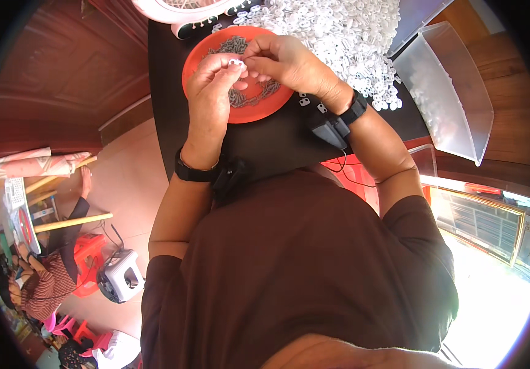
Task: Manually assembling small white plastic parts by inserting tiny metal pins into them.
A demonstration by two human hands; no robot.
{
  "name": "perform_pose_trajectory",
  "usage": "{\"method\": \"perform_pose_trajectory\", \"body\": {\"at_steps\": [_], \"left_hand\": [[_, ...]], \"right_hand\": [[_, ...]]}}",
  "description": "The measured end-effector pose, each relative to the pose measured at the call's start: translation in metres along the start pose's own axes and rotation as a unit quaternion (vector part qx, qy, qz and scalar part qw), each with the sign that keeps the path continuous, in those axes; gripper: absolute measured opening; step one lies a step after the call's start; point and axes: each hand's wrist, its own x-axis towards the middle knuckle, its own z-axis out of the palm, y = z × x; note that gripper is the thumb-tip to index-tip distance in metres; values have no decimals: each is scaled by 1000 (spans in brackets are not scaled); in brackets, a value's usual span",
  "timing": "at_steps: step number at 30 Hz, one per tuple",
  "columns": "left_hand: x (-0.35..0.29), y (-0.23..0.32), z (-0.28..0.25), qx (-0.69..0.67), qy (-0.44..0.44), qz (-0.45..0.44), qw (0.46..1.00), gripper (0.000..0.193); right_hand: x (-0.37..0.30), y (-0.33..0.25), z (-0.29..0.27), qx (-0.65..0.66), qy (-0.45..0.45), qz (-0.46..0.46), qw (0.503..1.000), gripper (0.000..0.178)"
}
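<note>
Between the thumb and fingers of my left hand (208, 89) is a small white plastic piece with holes (236, 63). My right hand (295, 66) is closed in a pinch just beside it, fingertips almost at the piece; what they grip, if anything, is too small to make out. Both hands are above a round orange plate (255, 114). Small grey, metal-looking parts (234, 44) lie in heaps on that plate, partly hidden by my hands.
A large heap of similar white pieces (351, 37) covers the dark table (265, 147) behind and right of the plate. A translucent bin (461, 104) with white contents leans at the right edge. A pink-and-white object (185, 12) stands at the back. Another person (50, 280) sits far left.
</note>
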Motion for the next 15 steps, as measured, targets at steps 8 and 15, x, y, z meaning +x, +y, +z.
{"method": "perform_pose_trajectory", "body": {"at_steps": [8,15], "left_hand": [[1,-3,-4,-125,39,-40,991,13],[5,-4,-11,-212,23,-86,973,11]], "right_hand": [[-4,3,12,-360,128,-231,895,11],[-4,3,9,-387,150,-307,857,16]]}}
